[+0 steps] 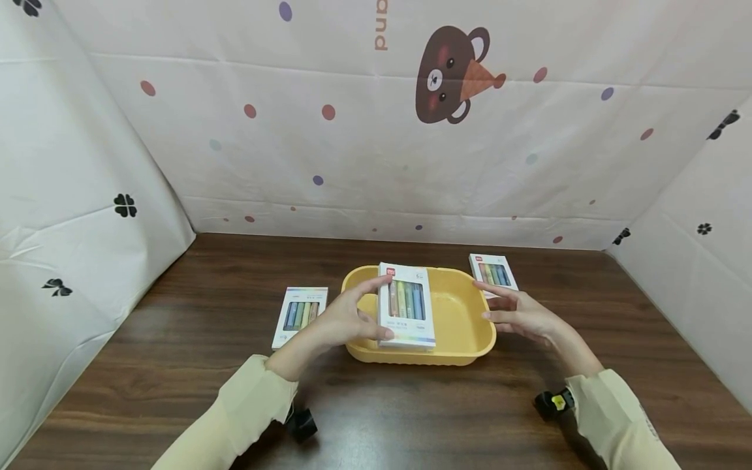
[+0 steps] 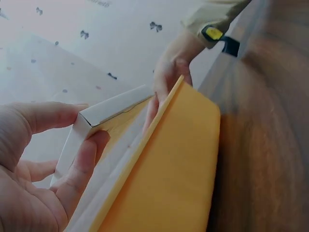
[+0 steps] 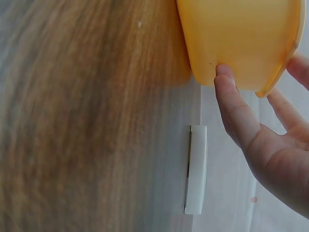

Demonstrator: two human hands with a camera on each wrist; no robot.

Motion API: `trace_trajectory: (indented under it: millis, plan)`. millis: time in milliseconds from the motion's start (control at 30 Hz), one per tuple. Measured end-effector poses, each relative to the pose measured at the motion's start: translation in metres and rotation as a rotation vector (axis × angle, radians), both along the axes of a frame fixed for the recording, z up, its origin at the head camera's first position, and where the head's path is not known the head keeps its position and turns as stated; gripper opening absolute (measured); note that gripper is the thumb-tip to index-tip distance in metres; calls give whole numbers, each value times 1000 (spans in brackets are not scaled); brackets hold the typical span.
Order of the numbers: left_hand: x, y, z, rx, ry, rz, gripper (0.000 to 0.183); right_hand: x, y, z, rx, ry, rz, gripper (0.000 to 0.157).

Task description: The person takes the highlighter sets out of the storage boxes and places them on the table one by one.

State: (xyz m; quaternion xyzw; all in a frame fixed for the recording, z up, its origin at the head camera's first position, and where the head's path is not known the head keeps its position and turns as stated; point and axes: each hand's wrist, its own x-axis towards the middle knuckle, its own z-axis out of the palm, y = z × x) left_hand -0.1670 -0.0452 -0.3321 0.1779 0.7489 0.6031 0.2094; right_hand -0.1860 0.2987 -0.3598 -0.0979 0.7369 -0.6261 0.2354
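While the left hand [image 1: 351,318] pinches a white windowed carton [image 1: 405,307] of coloured sticks over the smooth yellow tray [image 1: 461,326], the right hand [image 1: 523,316] touches the tray's right end, fingers extended and spread. The red logo [image 1: 390,271] is too small to read. Similar cartons, the left box [image 1: 299,316] and the right box [image 1: 495,273], flank the tray on the wood-grain table [image 1: 147,365]. Sideways letters "and" [image 1: 381,25] mark the backdrop [image 1: 264,153].
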Motion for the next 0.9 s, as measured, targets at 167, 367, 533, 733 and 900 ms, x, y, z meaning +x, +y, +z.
trace_trajectory:
  millis: [167,367,533,733,900]
  plan:
    - [9,0,0,53,-18,-24,87,-1,0,0,-2,-2,-1,69]
    - [20,-1,-2,145,-22,-62,85,0,-1,0,15,-2,-4,70]
    - [32,-1,-4,174,-29,-82,84,1,-1,1,36,-2,-14,71]
    - [47,-2,-7,232,-60,-131,84,1,-1,2,50,-8,-27,73]
    - [59,-3,-9,245,-77,-148,85,1,-1,2,52,1,-18,72]
